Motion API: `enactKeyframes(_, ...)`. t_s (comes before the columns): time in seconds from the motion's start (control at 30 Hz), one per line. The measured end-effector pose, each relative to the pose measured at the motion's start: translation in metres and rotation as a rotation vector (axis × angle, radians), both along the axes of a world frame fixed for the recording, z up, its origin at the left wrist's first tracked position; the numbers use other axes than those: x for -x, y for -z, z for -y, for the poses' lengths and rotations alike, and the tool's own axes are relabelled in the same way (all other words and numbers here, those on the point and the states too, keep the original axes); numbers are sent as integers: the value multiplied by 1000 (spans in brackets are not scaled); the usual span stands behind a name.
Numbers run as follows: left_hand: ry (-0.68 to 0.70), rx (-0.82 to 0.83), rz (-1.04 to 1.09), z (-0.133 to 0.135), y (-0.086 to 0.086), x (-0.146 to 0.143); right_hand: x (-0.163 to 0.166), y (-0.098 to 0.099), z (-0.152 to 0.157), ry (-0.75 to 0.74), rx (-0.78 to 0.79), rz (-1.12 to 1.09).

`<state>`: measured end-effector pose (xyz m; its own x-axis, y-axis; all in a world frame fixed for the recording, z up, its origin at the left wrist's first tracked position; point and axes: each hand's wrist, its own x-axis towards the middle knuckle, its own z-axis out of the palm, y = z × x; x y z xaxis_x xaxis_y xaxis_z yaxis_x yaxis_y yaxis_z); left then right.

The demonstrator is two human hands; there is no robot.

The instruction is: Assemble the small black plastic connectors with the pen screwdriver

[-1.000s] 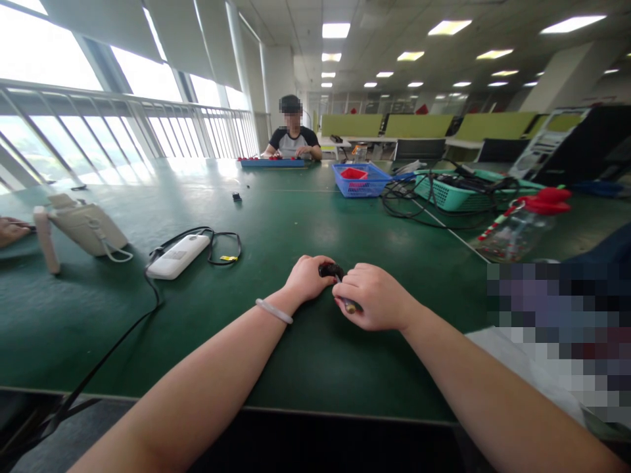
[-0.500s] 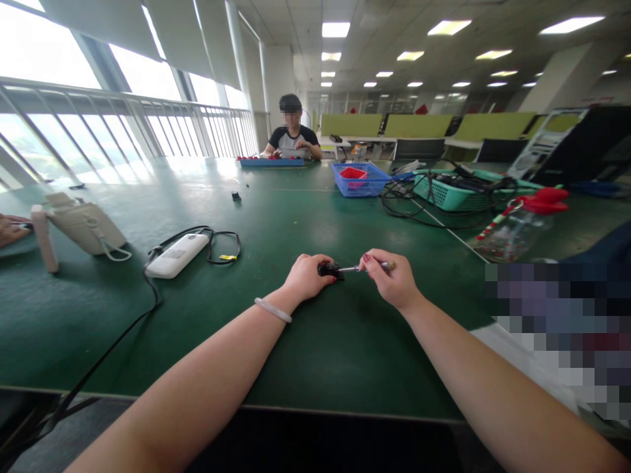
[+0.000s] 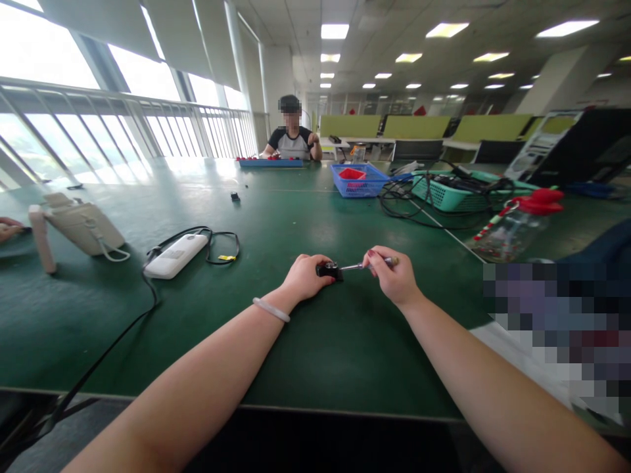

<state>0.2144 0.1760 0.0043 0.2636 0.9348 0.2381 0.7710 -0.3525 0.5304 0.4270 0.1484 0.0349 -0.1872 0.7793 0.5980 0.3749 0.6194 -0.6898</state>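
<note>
In the middle of the frame, the left hand (image 3: pixel 304 278) is curling shut over a small black part (image 3: pixel 329 269), pressing it down onto the green table (image 3: pixel 315 368). Just right of it, the right hand (image 3: pixel 396 279) is pinching a slim metal tool (image 3: pixel 355 267) between thumb and fingertips. The tool's long axis is running almost level across the picture, with its handle end poking out past the right fingers and its tip pointing left into the right side of the part. Both hands are sitting near each other, joined only by that shaft.

Most of the part is lying hidden under the left fingers, so its shape is hard to make out. The tip is probably touching it, though the contact is too small to confirm. A white power bank (image 3: pixel 176 255) and a black cable (image 3: pixel 224 240) are lying left of centre, and a blue basket (image 3: pixel 362 188) is standing farther up.
</note>
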Motion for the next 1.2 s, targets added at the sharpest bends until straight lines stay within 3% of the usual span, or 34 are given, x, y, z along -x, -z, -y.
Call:
enactKeyframes(0.3,57,-10,5,2,-2,0,-1,4,-6,19,109,-179)
enactKeyframes(0.53,122,-17,-10,4,-4,-1,-2,16,-24,-68,379,-485)
enactKeyframes(0.7,126,-11,-13,6,-5,-1,-4,21,-32,-53,554,-693)
enactKeyframes(0.93,182,-24,-32,10,-8,-2,-5,27,-36,-131,689,-668)
enactKeyframes(1.2,190,-50,-28,10,-6,-3,-8,25,-36,-97,747,-758)
